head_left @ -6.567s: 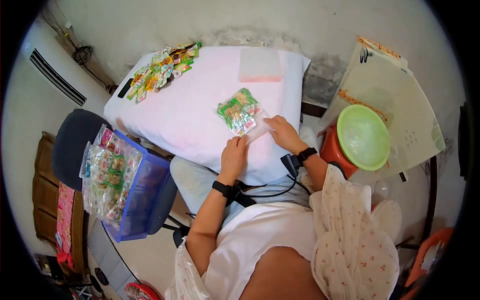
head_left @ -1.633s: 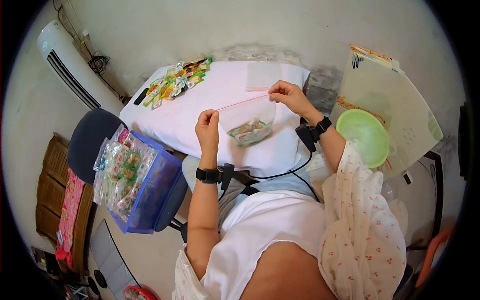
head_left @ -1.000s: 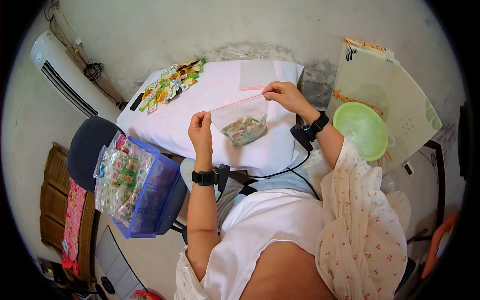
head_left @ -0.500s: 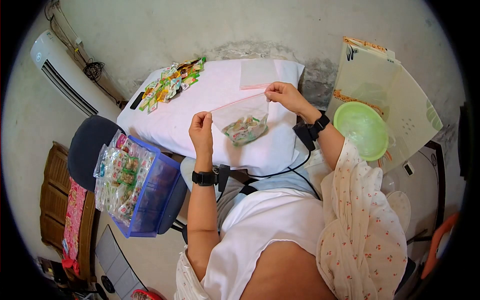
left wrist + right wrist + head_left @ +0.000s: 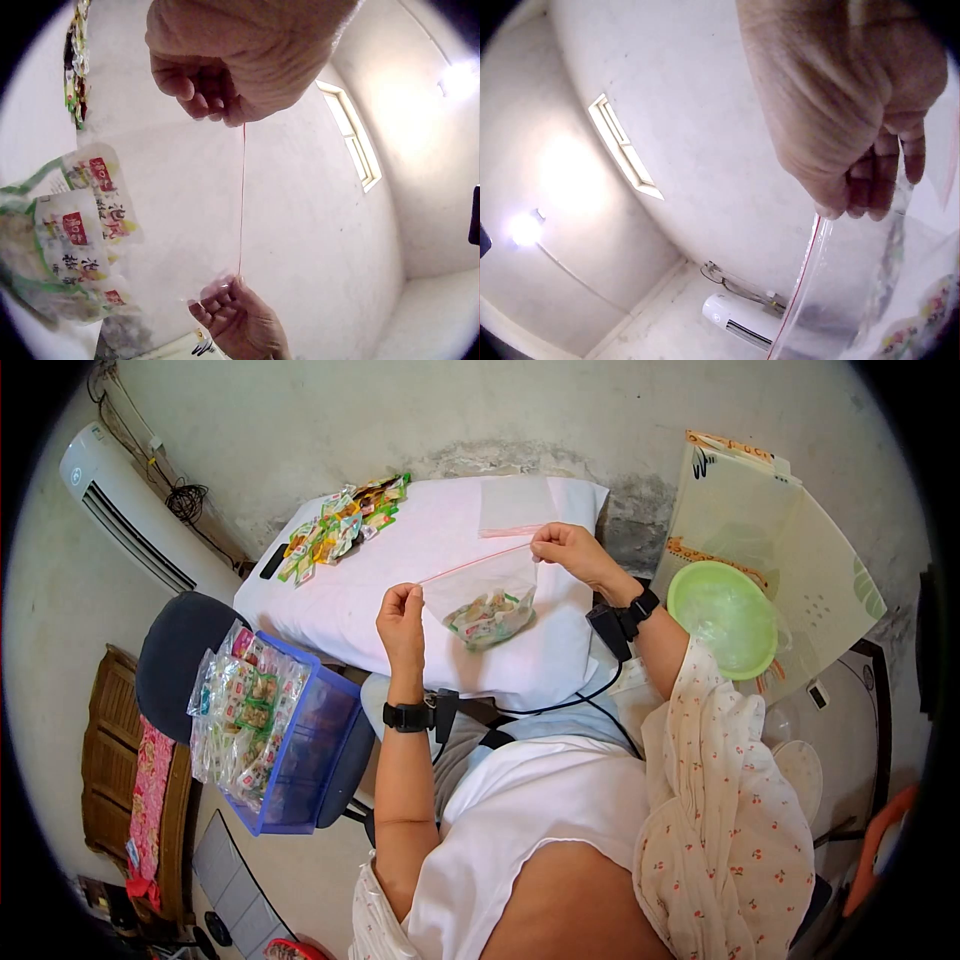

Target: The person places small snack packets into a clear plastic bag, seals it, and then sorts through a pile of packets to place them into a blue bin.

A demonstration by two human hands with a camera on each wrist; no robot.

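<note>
A clear zip bag (image 5: 487,582) with a red strip along its top hangs stretched between both hands. Several green-and-white snack packets (image 5: 490,618) lie in its bottom, over the white-covered surface. My left hand (image 5: 402,622) pinches one top corner of the bag. The opposite corner is pinched by my right hand (image 5: 574,552), higher and farther to the right. In the left wrist view the red strip (image 5: 242,195) runs taut from one hand to the other. The right wrist view shows the thumb and fingers of my right hand (image 5: 855,127) closed on the strip's end.
Loose snack packets (image 5: 345,525) are heaped at the back left of the white cover (image 5: 330,610), beside a black phone (image 5: 273,561). Flat clear bags (image 5: 515,508) lie at the back right. A blue crate (image 5: 315,750) of filled bags stands left, a green basin (image 5: 722,620) right.
Earlier the bag lay flat on the white cover with both hands on it. Since then it has been lifted and stretched by its top corners. Over the last second it barely moves.
</note>
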